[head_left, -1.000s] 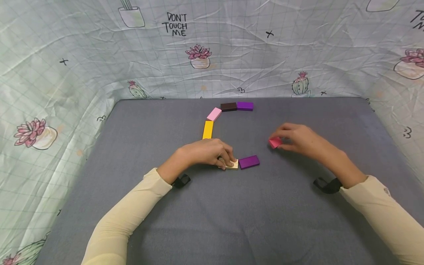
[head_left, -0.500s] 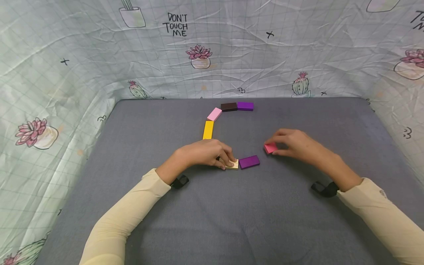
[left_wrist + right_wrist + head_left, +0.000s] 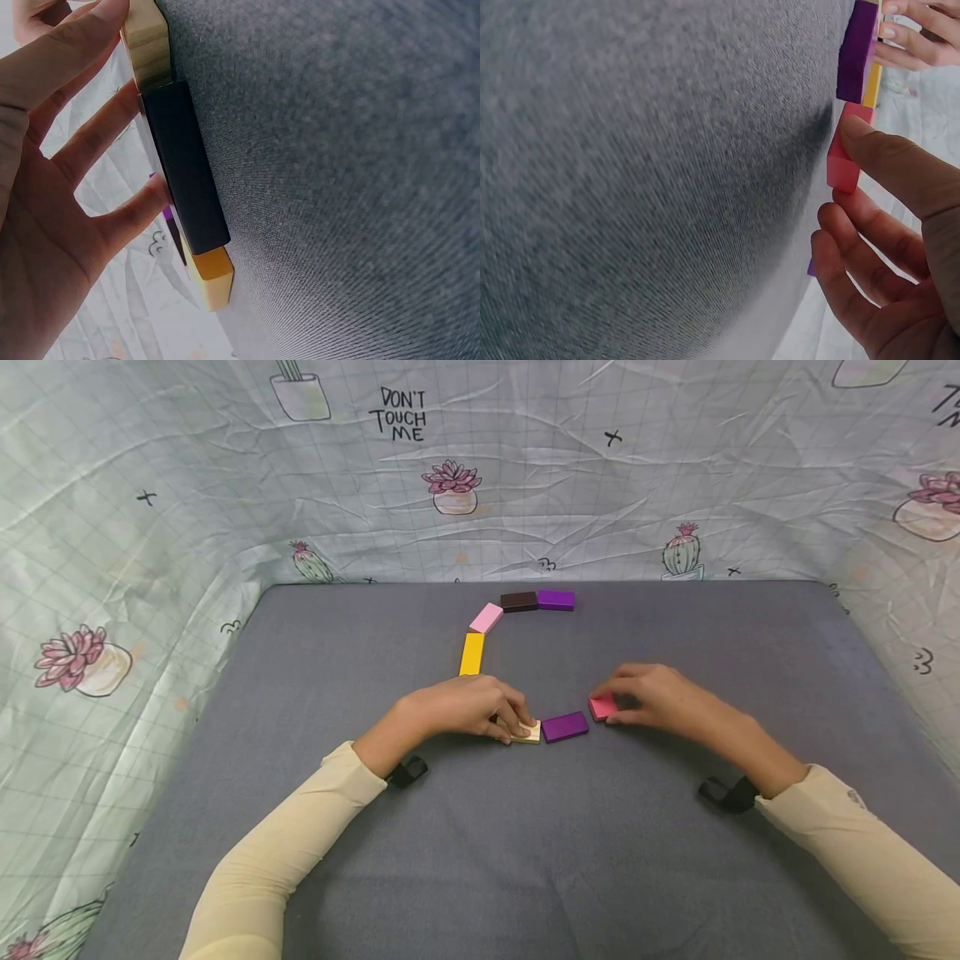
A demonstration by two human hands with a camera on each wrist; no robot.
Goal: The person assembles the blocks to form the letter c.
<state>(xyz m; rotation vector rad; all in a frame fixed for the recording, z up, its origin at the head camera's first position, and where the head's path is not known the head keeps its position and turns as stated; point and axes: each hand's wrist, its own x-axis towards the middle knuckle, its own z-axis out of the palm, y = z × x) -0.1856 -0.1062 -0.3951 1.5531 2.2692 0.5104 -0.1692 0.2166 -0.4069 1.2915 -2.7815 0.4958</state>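
Note:
Flat domino-sized blocks form a curve on the grey tabletop. My left hand [image 3: 472, 703] holds a pale wooden block [image 3: 531, 734] at its thumb and fingertips, with other fingers on a black block [image 3: 187, 169] that the hand covers in the head view. A purple block [image 3: 565, 727] lies with its left end against the wooden one. My right hand [image 3: 660, 693] pinches a pink-red block [image 3: 602, 707] between thumb and fingers, close to the purple block's right end. In the right wrist view the thumb presses the pink-red block [image 3: 844, 161] from one side.
Beyond the left hand the curve runs through a yellow block [image 3: 472, 653], a light pink block [image 3: 486, 618], a dark brown block [image 3: 518, 602] and another purple block [image 3: 556, 601]. Cactus-print fabric [image 3: 540, 485] rises along the back and sides of the grey tabletop [image 3: 480, 843].
My right hand has moved left and nearer to me, bringing the pink-red block close to the near purple block. My left hand and the other blocks have stayed in place.

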